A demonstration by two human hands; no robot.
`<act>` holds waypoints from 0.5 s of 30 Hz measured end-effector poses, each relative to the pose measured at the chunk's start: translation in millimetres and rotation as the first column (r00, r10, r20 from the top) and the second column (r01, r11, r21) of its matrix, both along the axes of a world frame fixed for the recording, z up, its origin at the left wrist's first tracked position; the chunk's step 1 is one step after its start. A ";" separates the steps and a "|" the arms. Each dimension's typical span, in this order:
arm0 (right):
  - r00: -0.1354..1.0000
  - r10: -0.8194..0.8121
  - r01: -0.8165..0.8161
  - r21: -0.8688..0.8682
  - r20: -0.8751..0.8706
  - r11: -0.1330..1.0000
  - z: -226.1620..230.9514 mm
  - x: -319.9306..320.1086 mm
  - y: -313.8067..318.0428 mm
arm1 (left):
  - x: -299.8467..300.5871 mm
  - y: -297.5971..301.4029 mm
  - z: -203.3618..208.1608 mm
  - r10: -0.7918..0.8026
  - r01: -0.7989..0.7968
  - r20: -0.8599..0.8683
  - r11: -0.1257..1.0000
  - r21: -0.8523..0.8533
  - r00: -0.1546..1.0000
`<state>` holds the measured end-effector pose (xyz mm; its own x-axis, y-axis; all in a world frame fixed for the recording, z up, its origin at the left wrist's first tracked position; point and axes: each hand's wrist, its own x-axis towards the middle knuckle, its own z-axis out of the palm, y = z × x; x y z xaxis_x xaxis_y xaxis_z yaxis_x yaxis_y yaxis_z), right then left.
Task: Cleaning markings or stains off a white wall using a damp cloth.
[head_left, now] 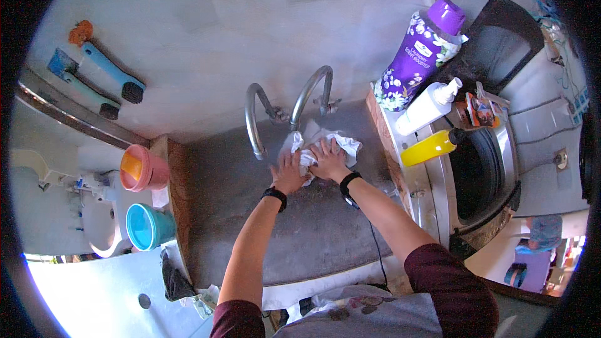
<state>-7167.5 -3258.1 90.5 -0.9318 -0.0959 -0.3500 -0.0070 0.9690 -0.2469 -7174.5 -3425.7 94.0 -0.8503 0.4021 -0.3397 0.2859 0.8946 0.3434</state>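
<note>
Pressing down with left hand [288,173] and right hand [328,161], side by side, fingers extended and loosely spread, onto crumpled white cloth [350,146] directly beneath the grip in dark gray basin [325,238]. Placed near curved metal tap [250,122], just beyond the grip, with yellow bottle [428,149] off to its right.

— Main surface?
— Basin floor [325,238], one: broad, dark grey. Bearing: white cloth [349,146], one, crumpled (partly hidden from view), toward the far side.
— Left ledge [161,196]?
— Pink bucket [161,170], one, with a yellow-orange item [131,166] inside; turquoise bucket [164,226], one, just beside it, nearer the person.
— Right ledge [416,179]?
— Purple bottle [414,62], floral; white pump bottle [424,111]; yellow bottle [428,148], dark-capped. One each, in a row, far to near.
</note>
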 end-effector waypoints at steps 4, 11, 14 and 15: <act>0.995 -0.050 0.055 -0.055 0.088 0.997 -9.5 -16.5 -10.6 | -18.6 -5.5 -9.1 0.056 -0.044 0.133 0.995 -0.094 0.989; 0.979 -0.068 0.100 -0.157 0.192 0.983 -19.6 -32.4 -11.0 | -38.9 -3.8 -2.6 0.065 -0.034 0.311 0.994 -0.105 0.948; 0.984 -0.075 0.094 -0.113 0.161 0.989 -16.4 -32.8 -13.2 | -38.3 -2.3 -0.6 0.084 -0.047 0.287 0.990 -0.133 0.954; 0.989 -0.092 0.099 -0.062 0.113 0.993 -16.6 -32.9 -10.5 | -38.3 0.7 0.7 0.076 -0.042 0.283 0.991 -0.127 0.956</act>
<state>-7200.4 -3268.5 74.0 -0.8940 -0.0352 -0.4467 0.1157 0.9450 -0.3060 -7212.8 -3424.9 94.7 -0.7310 0.2962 -0.6147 0.1365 0.9461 0.2936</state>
